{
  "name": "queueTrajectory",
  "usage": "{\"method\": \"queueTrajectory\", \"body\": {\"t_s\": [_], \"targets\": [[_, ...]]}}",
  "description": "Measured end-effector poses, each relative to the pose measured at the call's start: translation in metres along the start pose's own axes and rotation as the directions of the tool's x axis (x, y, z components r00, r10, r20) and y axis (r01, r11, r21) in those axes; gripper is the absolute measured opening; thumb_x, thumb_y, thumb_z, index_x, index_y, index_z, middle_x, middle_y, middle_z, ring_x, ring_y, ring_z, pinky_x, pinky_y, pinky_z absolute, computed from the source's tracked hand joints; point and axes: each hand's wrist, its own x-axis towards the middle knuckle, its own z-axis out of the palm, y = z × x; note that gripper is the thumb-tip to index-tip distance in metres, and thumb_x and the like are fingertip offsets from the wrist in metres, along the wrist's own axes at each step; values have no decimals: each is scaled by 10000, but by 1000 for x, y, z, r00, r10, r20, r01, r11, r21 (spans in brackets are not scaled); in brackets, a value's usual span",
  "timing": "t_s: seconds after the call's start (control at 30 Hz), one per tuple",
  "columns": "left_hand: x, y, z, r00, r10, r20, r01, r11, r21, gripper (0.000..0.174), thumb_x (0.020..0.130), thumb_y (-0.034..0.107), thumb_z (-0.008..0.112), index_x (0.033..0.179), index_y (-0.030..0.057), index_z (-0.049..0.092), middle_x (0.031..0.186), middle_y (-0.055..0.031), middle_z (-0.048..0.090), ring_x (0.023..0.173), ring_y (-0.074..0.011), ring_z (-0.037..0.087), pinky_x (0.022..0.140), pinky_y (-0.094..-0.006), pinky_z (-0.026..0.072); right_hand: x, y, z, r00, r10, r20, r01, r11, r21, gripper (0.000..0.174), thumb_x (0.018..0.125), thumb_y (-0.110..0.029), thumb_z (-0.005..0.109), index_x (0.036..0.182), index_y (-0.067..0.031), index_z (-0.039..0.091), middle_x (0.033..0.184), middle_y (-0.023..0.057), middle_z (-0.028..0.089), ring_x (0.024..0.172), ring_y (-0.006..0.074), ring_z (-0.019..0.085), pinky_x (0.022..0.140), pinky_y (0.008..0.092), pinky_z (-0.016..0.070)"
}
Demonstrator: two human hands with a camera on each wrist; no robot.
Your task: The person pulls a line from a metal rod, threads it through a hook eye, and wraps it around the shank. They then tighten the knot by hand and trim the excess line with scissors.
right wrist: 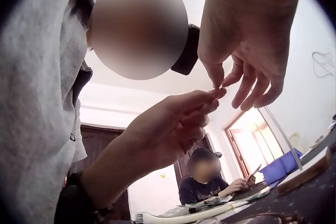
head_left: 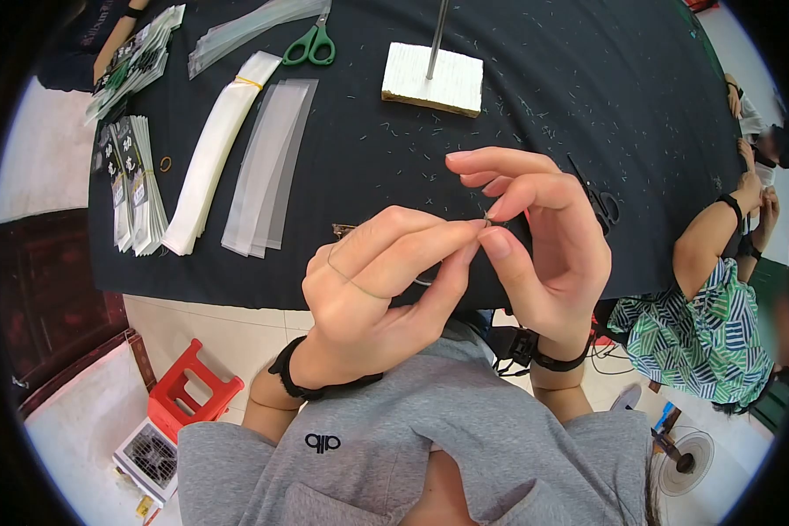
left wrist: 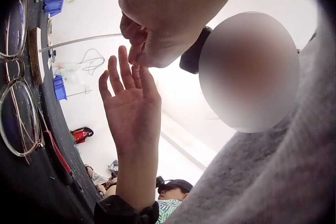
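Note:
My left hand (head_left: 373, 280) pinches a thin dark strand between thumb and index fingertip, and a fine line of it lies across the back of that hand. Meeting it at the fingertips, my right hand (head_left: 552, 250) brings thumb and index together on the strand's tiny end, its other fingers spread loosely. In the right wrist view the left hand (right wrist: 173, 119) and right hand (right wrist: 252, 40) meet tip to tip. I cannot tell what the tiny end is. Eyeglasses (left wrist: 21, 116) lie on the dark cloth in the left wrist view, mostly hidden by my hands from above.
A rod stands in a white block (head_left: 434, 74) on the black cloth. Green scissors (head_left: 314, 46), black scissors (head_left: 603, 209), clear plastic sleeves (head_left: 272, 167), a banded white bundle (head_left: 223, 149) and printed packets (head_left: 131, 180) lie around. Other people sit at the table.

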Motion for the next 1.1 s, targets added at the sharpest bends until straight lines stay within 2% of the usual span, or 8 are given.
{"method": "queueTrajectory", "body": {"t_s": [0.37, 0.4, 0.43, 0.57, 0.63, 0.7, 0.93, 1.1], "targets": [[3, 2, 1, 1000, -20, -8, 20, 1000, -23, 239, 677, -73, 730, 886, 37, 695, 773, -62, 657, 561, -118, 606, 474, -217, 458, 1, -6, -3, 999, 34, 39, -34, 999, 10, 160, 776, 21, 674, 877, -14, 555, 1133, 196, 631, 957, 246, 616, 847, 347, 487], [3, 2, 1, 1000, -19, -9, 19, 1000, -23, 239, 677, -73, 730, 886, 37, 695, 773, -62, 657, 561, -118, 606, 474, -217, 458, 1, -8, -4, 996, 26, 84, -25, 1000, -17, 122, 819, -9, 627, 887, -20, 527, 1156, 245, 603, 1016, 265, 593, 866, 353, 455], [3, 2, 0, 999, -54, 1, 54, 998, -29, 232, 685, -72, 726, 887, 38, 697, 765, -51, 653, 530, -87, 560, 450, -205, 414, 0, -9, -5, 991, 20, 129, -14, 999, -42, 90, 862, -38, 581, 897, -26, 499, 1179, 295, 576, 1075, 285, 569, 885, 359, 423], [2, -4, 0, 981, -189, 30, 192, 962, -194, 205, 716, -63, 713, 894, 39, 703, 732, -14, 632, 475, -13, 419, 410, -180, 276, -1, -7, -8, 987, -54, 151, 65, 995, -71, 111, 851, -55, 599, 898, -36, 501, 1184, 289, 574, 1107, 303, 558, 896, 363, 417], [2, -7, 0, 976, -216, 38, 218, 943, -252, 175, 740, -58, 697, 891, 31, 704, 719, 0, 619, 480, 6, 388, 419, -174, 239, -1, -7, -9, 999, -15, 35, 15, 1000, 13, 204, 737, 37, 692, 887, -17, 564, 1165, 218, 609, 1007, 273, 601, 898, 362, 467], [3, -10, -3, 938, -315, 145, 347, 853, -390, 142, 758, -52, 687, 880, 19, 703, 725, -4, 618, 488, 10, 377, 428, -172, 233, -3, -2, -12, 1000, 27, 4, -27, 998, 51, 232, 731, 31, 707, 920, -6, 579, 1150, 218, 610, 1024, 271, 599, 914, 363, 461], [4, -9, -8, 866, -377, 327, 498, 697, -515, 93, 785, -42, 676, 869, -6, 693, 733, 8, 586, 520, 6, 343, 462, -172, 245, 2, 9, -20, 993, -2, 116, -3, 999, 38, 250, 692, 34, 743, 906, -7, 620, 1061, 190, 647, 968, 264, 635, 837, 336, 505], [5, -12, -12, 851, -347, 393, 513, 703, -491, 83, 788, -26, 684, 869, -8, 687, 743, 11, 586, 526, 3, 335, 467, -178, 245, 6, 12, -25, 979, -109, 171, 94, 991, 93, 177, 662, 71, 741, 806, 5, 661, 933, 168, 687, 861, 252, 672, 751, 336, 539]]}}
